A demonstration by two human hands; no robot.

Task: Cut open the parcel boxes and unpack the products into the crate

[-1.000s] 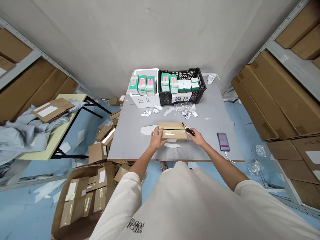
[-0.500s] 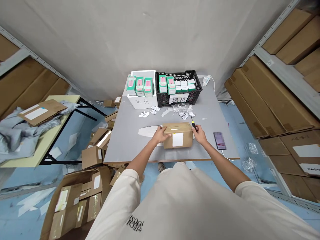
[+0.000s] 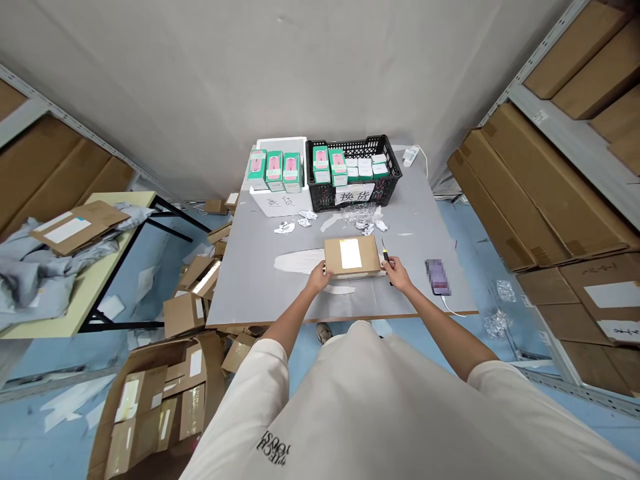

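Note:
A small brown cardboard parcel (image 3: pixel 351 257) with a white label on top lies flat on the grey table (image 3: pixel 265 280) in front of me. My left hand (image 3: pixel 319 276) grips its near left corner, fingers curled round the edge. My right hand (image 3: pixel 396 271) is at the parcel's right end, closed round a small black and yellow cutter (image 3: pixel 385 254) whose tip points away from me.
A white box (image 3: pixel 277 188) and a black crate (image 3: pixel 354 172) with green and pink cartons stand at the table's far edge, with paper scraps before them. A phone (image 3: pixel 437 277) lies to the right. Cardboard boxes crowd the floor at left and shelves on both sides.
The parcel has been turned over in my hands: first the taped side was up, then it stood on edge, and now it lies flat with the label up.

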